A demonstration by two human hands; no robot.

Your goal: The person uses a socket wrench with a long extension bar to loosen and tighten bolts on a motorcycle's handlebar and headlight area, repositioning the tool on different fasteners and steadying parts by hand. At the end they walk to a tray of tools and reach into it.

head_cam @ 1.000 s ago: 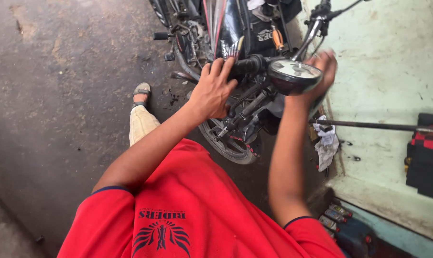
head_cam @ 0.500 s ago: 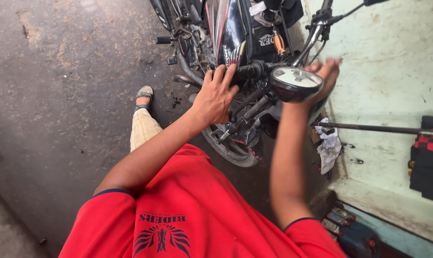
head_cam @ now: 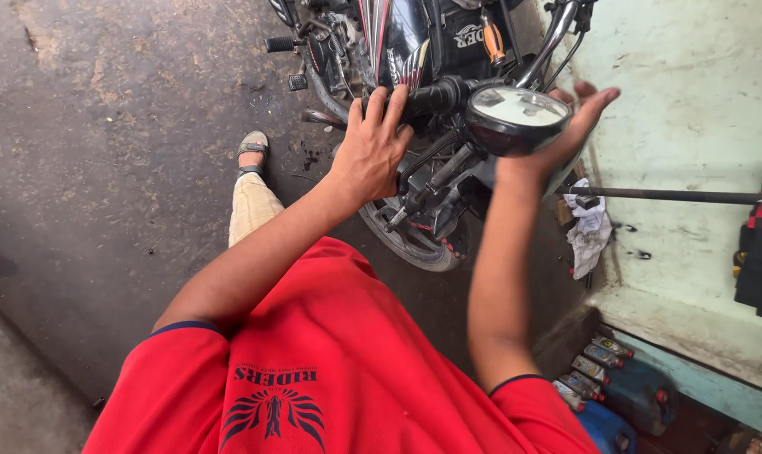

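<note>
Reaching forward from a red short-sleeved shirt (head_cam: 330,370), both bare arms stretch toward the front of a black motorcycle (head_cam: 415,50) parked on the dark concrete floor (head_cam: 103,126). The left hand (head_cam: 373,151) lies palm down with its fingers (head_cam: 379,105) curled over the black rubber handlebar grip (head_cam: 431,97), holding it. The right hand (head_cam: 566,126) is raised with the wrist bent back, its fingers (head_cam: 595,97) spread wide and cupped against the far side of the round black headlamp housing with its pale dial face (head_cam: 515,118), touching it but not closed around it. The housing sits just right of the grip, above the front wheel (head_cam: 410,240). A white rag (head_cam: 590,227) hangs by the pale green wall (head_cam: 692,84).

Compared with 0.5 s ago, the left hand has slid up from beside the grip onto it, and the right hand has stayed behind the housing with its fingers opened further.
</note>
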